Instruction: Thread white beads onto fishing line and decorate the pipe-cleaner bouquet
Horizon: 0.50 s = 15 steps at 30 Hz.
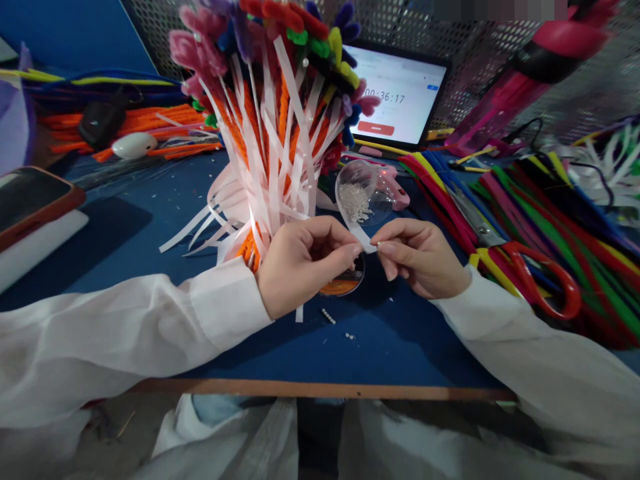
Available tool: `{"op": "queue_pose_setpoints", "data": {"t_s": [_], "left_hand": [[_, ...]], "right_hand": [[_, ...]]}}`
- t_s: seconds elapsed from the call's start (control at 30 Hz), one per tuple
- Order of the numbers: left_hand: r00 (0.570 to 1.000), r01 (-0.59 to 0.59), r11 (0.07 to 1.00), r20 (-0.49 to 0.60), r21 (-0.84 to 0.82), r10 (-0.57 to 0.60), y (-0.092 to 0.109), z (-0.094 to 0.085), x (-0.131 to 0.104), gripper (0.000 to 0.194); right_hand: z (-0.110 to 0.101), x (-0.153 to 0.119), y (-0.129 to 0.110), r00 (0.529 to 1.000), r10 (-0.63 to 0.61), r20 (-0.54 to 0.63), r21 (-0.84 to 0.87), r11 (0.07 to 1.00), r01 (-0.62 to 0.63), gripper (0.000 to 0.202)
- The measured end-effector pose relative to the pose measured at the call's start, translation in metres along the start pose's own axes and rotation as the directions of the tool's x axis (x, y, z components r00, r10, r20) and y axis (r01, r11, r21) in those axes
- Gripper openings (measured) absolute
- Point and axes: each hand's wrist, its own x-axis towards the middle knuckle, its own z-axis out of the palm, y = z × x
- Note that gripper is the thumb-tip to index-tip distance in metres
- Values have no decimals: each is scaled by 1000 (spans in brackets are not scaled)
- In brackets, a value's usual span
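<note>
My left hand (310,263) pinches the end of a white ribbon strip (364,237) between thumb and fingertips. Close beside it, my right hand (420,257) is closed in a pinch at the other side of the strip's end, with a tiny pale bit at the fingertips. Behind my left hand stands a bouquet (270,127) of fuzzy colourful flowers on orange stems, hung with white ribbons. A clear dish of small white beads (354,202) lies just beyond the fingertips. Below the hands, a round object (345,285) is partly hidden, and a few loose beads (328,316) lie on the table.
Red-handled scissors (565,283) lie on coloured fuzzy stems (595,247) at the right. A pink tool (397,190) sits behind the dish, before a tablet (400,97). At the left are a phone (33,200) and a white oval object (134,145). The blue table (380,363) has a brown front edge.
</note>
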Motion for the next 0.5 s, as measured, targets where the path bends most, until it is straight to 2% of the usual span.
{"op": "queue_pose_setpoints", "data": {"t_s": [0.5], "left_hand": [[997,62,996,47,-66,-59,2,0,-2,17]], "right_hand": [[-3,-1,2,997,-32,64,-60,998,36,19]]}}
